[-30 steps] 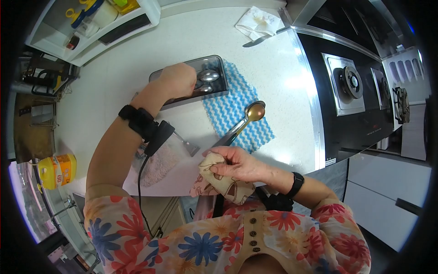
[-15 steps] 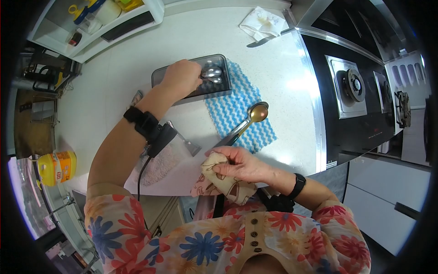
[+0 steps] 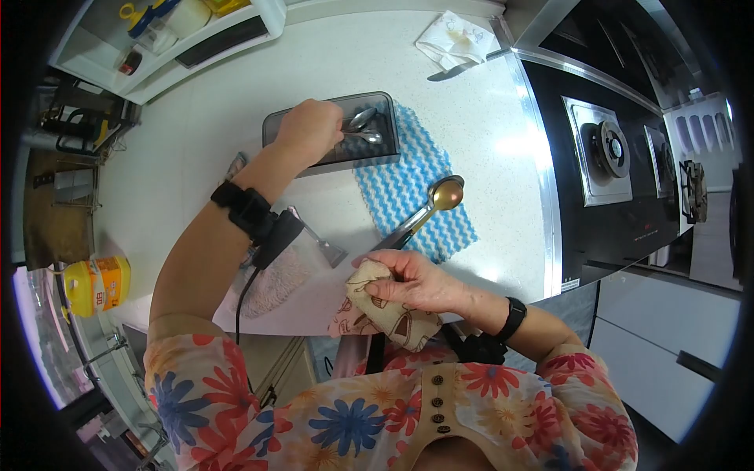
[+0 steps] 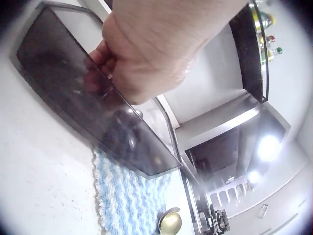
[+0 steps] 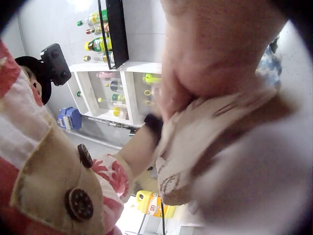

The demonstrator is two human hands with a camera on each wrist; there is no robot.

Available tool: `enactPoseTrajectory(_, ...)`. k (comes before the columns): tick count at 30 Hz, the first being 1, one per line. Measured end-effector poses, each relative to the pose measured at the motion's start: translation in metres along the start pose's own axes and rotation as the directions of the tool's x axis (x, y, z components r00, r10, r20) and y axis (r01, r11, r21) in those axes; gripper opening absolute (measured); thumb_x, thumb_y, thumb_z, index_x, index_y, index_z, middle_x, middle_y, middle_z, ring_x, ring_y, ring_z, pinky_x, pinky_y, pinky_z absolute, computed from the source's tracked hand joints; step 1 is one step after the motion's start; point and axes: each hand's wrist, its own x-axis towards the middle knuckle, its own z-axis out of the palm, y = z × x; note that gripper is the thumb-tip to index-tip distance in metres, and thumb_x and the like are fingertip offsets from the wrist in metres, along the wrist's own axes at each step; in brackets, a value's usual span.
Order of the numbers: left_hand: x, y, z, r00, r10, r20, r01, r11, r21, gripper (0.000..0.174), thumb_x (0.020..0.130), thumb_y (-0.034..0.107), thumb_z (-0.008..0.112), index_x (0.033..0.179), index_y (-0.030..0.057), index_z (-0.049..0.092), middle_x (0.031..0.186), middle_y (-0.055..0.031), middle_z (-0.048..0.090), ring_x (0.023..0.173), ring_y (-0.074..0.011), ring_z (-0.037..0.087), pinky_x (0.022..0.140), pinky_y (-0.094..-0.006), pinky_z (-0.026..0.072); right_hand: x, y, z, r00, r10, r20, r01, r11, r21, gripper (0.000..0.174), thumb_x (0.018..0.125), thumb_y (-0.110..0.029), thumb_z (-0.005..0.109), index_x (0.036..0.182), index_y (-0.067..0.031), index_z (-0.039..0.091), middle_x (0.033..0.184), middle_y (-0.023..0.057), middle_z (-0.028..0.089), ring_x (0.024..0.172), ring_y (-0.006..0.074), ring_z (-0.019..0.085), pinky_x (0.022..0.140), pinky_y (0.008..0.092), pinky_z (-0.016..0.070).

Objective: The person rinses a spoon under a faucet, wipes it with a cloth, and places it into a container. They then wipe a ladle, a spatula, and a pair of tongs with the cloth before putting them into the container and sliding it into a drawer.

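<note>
- The left hand reaches into a smoky-grey, see-through rectangular plastic tray, where two shiny steel spoons lie with their bowls toward its right end.
- Its fingers curl beside the spoons, but the left-wrist view is blurred through the dark wall, so I cannot tell whether that grip is closed around a handle or only resting by it.
- The right grip is narrow: the right hand pinches a beige cloth with brown printed figures between thumb and fingers, bunched just past the front edge of the white counter.
- For sorting spoons in the tray, working by the handles would be best, leaving the bowls untouched and laying each piece parallel so that none ends up crossed.
- A low wrist and a slow touch should keep the tray from skidding, since its right end sits over the blue-and-white zigzag cloth, which could slide.
- Holding the beige cloth gathered, as now, seems wise: a loose corner could catch the long gold-bowled spoon, which lies on the zigzag cloth, its handle pointing toward the right hand.
</note>
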Motion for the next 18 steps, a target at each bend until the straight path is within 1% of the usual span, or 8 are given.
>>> enactPoseTrajectory(4,-0.004,-0.004,-0.001,1.000,0.012,-0.019,-0.013,1.000,-0.026,0.011,0.073,0.017,0.068,0.073,0.0073,0.062,0.076,-0.0111,0.062,0.076,-0.0306,0.060,0.068,-0.0403,0.0481,0.000,0.002,-0.001,1.000,-0.001,0.007,0.000,1.000,0.017,0.043,0.087,-0.015,0.061,0.125,-0.0016,0.046,0.105,0.0039,0.060,0.097,0.0093,0.054,0.086,0.0244,0.0447)
enactPoseTrajectory(6,-0.006,-0.006,-0.004,0.990,0.065,-0.124,-0.070,0.997,-0.040,0.012,0.070,0.016,0.069,0.074,0.0062,0.064,0.071,-0.0125,0.062,0.069,-0.0297,0.059,0.063,-0.0376,0.0463,0.000,0.001,-0.001,1.000,0.004,0.006,-0.004,1.000,0.013,0.043,0.087,-0.015,0.061,0.125,-0.0016,0.046,0.105,0.0041,0.060,0.097,0.0093,0.054,0.086,0.0244,0.0447)
enactPoseTrajectory(7,-0.007,-0.005,-0.007,0.990,0.065,-0.123,-0.070,0.997,-0.041,0.012,0.070,0.016,0.069,0.074,0.0062,0.064,0.071,-0.0125,0.062,0.069,-0.0297,0.059,0.063,-0.0376,0.0463,-0.001,0.001,-0.001,1.000,0.008,0.006,-0.008,1.000,0.008,0.044,0.087,-0.015,0.061,0.125,-0.0016,0.046,0.105,0.0042,0.060,0.097,0.0093,0.054,0.086,0.0245,0.0447)
enactPoseTrajectory(9,-0.007,-0.006,-0.016,0.995,0.091,-0.029,-0.095,0.984,-0.150,0.013,0.068,0.016,0.069,0.074,0.0058,0.065,0.069,-0.0122,0.062,0.067,-0.0284,0.060,0.063,-0.0360,0.0464,0.000,0.002,-0.001,1.000,0.016,0.005,-0.016,1.000,0.013,0.043,0.086,-0.015,0.061,0.125,-0.0017,0.046,0.105,0.0043,0.060,0.097,0.0094,0.054,0.086,0.0245,0.0447)
enactPoseTrajectory(10,-0.005,-0.005,-0.018,0.995,0.091,-0.029,-0.094,0.984,-0.150,0.013,0.068,0.016,0.069,0.074,0.0058,0.065,0.069,-0.0122,0.062,0.067,-0.0284,0.060,0.063,-0.0360,0.0464,0.000,0.003,-0.001,1.000,0.023,0.006,-0.023,1.000,0.017,0.043,0.086,-0.015,0.061,0.125,-0.0017,0.046,0.105,0.0043,0.060,0.097,0.0095,0.054,0.086,0.0245,0.0447)
enactPoseTrajectory(12,0.003,-0.004,-0.022,0.954,0.208,0.216,-0.193,0.977,-0.088,0.014,0.065,0.017,0.070,0.074,0.0059,0.066,0.068,-0.0120,0.062,0.065,-0.0271,0.060,0.062,-0.0350,0.0466,0.001,0.003,0.000,1.000,0.028,0.008,-0.028,1.000,0.002,0.043,0.087,-0.015,0.061,0.125,-0.0017,0.046,0.105,0.0044,0.060,0.097,0.0095,0.054,0.086,0.0246,0.0447)
enactPoseTrajectory(15,0.011,0.004,-0.022,0.939,0.201,0.279,-0.201,0.979,-0.029,0.015,0.064,0.017,0.070,0.072,0.0053,0.065,0.069,-0.0126,0.062,0.067,-0.0276,0.061,0.062,-0.0357,0.0469,0.001,0.001,0.001,0.999,0.039,0.016,-0.039,0.999,-0.015,0.043,0.087,-0.015,0.061,0.124,-0.0017,0.047,0.104,0.0043,0.061,0.097,0.0096,0.054,0.086,0.0246,0.0446)
enactPoseTrajectory(18,0.013,0.006,-0.021,0.959,0.183,0.217,-0.198,0.979,0.047,0.014,0.064,0.016,0.070,0.072,0.0056,0.064,0.070,-0.0132,0.062,0.069,-0.0294,0.061,0.063,-0.0370,0.0471,0.001,0.000,0.002,0.999,0.036,0.018,-0.036,0.999,-0.008,0.043,0.087,-0.016,0.061,0.124,-0.0017,0.047,0.104,0.0042,0.061,0.097,0.0095,0.054,0.086,0.0244,0.0444)
